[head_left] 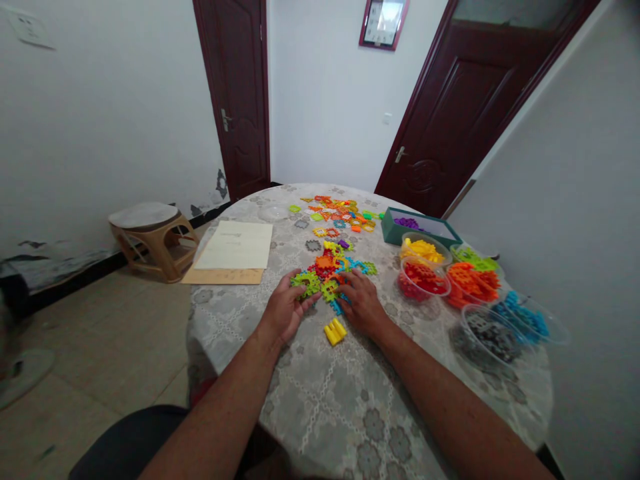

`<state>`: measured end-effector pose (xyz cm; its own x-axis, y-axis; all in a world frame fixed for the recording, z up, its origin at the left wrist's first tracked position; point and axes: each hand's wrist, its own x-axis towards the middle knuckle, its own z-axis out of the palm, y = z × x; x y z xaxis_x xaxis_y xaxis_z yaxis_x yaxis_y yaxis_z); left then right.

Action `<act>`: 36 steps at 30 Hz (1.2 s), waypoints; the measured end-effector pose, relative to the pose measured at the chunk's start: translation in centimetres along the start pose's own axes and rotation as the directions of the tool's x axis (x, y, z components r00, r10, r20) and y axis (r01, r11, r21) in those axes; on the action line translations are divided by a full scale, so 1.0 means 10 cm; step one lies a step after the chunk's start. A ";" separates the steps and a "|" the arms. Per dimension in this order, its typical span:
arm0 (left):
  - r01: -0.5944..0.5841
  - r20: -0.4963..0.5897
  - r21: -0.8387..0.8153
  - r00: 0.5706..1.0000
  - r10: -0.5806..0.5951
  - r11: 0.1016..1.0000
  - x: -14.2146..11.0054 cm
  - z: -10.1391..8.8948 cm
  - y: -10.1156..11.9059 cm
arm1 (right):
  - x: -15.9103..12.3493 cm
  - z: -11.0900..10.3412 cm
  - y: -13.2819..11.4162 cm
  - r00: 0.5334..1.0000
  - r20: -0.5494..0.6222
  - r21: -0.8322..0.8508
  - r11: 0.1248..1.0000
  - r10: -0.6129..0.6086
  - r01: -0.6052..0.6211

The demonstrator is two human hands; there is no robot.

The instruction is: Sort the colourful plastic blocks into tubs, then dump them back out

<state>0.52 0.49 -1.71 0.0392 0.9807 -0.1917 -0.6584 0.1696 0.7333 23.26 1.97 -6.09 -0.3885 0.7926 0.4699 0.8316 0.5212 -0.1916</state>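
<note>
My left hand [287, 308] is closed round a lime-green toothed building piece [306, 283], its thumb on the near side. To its right, the fingers of my right hand [364, 301] close on a smaller green piece [329, 290]. The two green pieces are side by side; whether they are joined I cannot tell. Blue pieces [336, 307] show beneath my right fingers. Just beyond both hands is a cluster of red and orange pieces [326, 264], with blue and green ones at its right. Yellow tube-shaped pieces [335, 331] lie on the tablecloth nearer to me.
Right of my hands stand clear tubs of yellow pieces [421, 251], red pieces [424, 277], orange pieces [473, 283], blue pieces [523, 317] and grey pieces [493, 337]. Behind them is a green box [395, 233]. Loose pieces [340, 210] lie at the far side; paper [235, 245] is at the left.
</note>
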 end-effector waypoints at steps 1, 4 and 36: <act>0.003 0.002 -0.006 1.000 -0.003 1.000 0.00 0.00 0.00 | 0.01 0.00 0.00 1.000 0.002 -0.007 1.000 -0.013 0.013; 0.015 0.003 -0.018 1.000 -0.015 1.000 -0.01 0.01 0.01 | 0.03 -0.01 -0.01 0.999 -0.005 -0.015 0.999 -0.038 0.038; 0.113 0.136 0.112 0.982 -0.128 0.987 -0.07 0.00 0.00 | 0.00 0.08 0.38 0.943 -0.176 0.094 0.959 0.281 -0.268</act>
<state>0.50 -0.22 -1.59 0.2247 0.9551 -0.1932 -0.5615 0.2890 0.7754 26.10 4.17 -7.52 -0.0631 0.8386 0.5411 0.8645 0.3169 -0.3903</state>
